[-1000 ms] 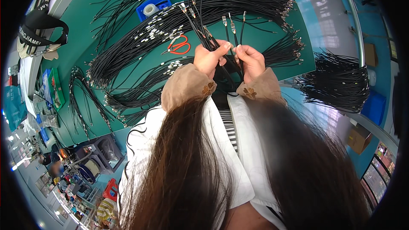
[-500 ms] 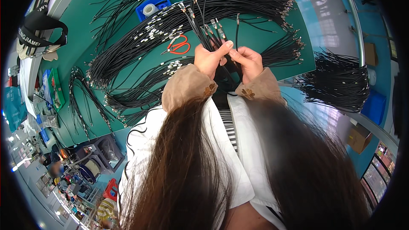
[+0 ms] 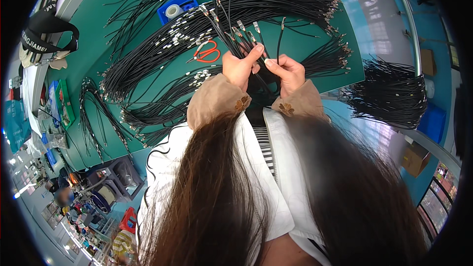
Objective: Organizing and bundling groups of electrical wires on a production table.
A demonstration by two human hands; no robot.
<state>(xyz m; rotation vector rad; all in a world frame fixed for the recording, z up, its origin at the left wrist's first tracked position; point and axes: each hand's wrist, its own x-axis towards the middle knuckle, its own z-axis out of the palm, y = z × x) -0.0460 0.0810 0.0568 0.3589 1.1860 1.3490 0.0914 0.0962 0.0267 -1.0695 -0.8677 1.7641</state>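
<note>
Several black cables (image 3: 227, 39) with bare metal terminals at their tips stand fanned out from my left hand (image 3: 240, 67), which is closed around them. Close beside it, my right hand (image 3: 287, 73) pinches a black cable (image 3: 280, 43) between thumb and finger; its terminal points up, apart from the others. The lower lengths of the cables hang down between my hands and are partly hidden by my sleeves. Behind my hands, a large bundle of black cables (image 3: 266, 2) curves over the green table (image 3: 143, 71).
Orange-handled scissors (image 3: 209, 53) lie left of my hands. Beyond them a blue tray (image 3: 191, 1) holds a white tape roll (image 3: 173, 11). More cables (image 3: 394, 96) hang over a rail at the right. A green bin (image 3: 64, 102) stands at the left edge.
The cables in my left hand have tilted and spread slightly to the left. The cable in my right hand has shifted a little right, away from the rest.
</note>
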